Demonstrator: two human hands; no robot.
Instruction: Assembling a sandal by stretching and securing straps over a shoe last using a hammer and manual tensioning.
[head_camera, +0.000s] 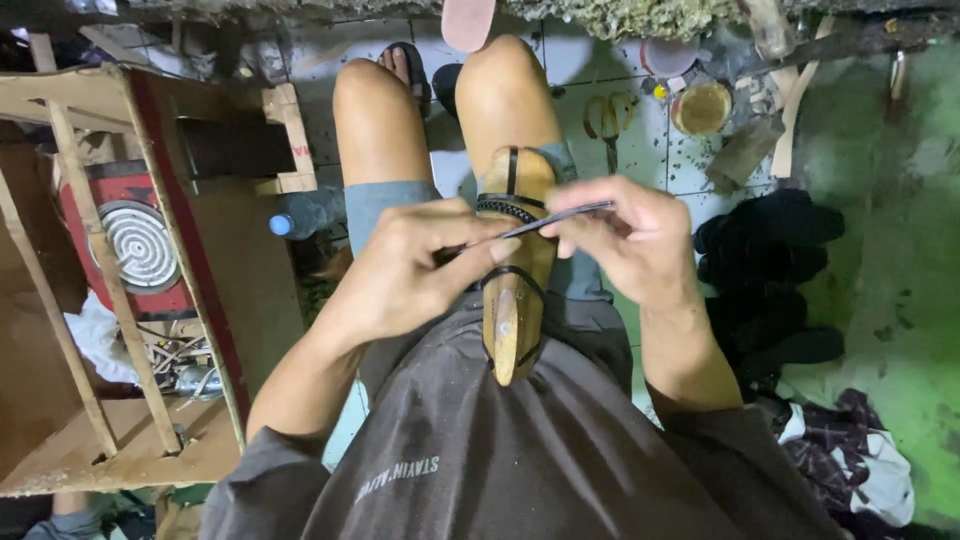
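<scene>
1. My left hand (405, 270) and right hand (625, 240) pinch a thin dark strap (545, 220) taut between them.
2. It crosses the wooden shoe last (512, 300) on my lap.
3. Scissors (606, 120), a glue tin (702, 107) and a plastic bottle (300, 215) lie on the floor.

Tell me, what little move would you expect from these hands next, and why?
Probably lowering the strap onto the wooden shoe form. The left hand and right hand each pinch one end, holding it stretched just above the form on the lap, where other dark straps already cross it.
</scene>
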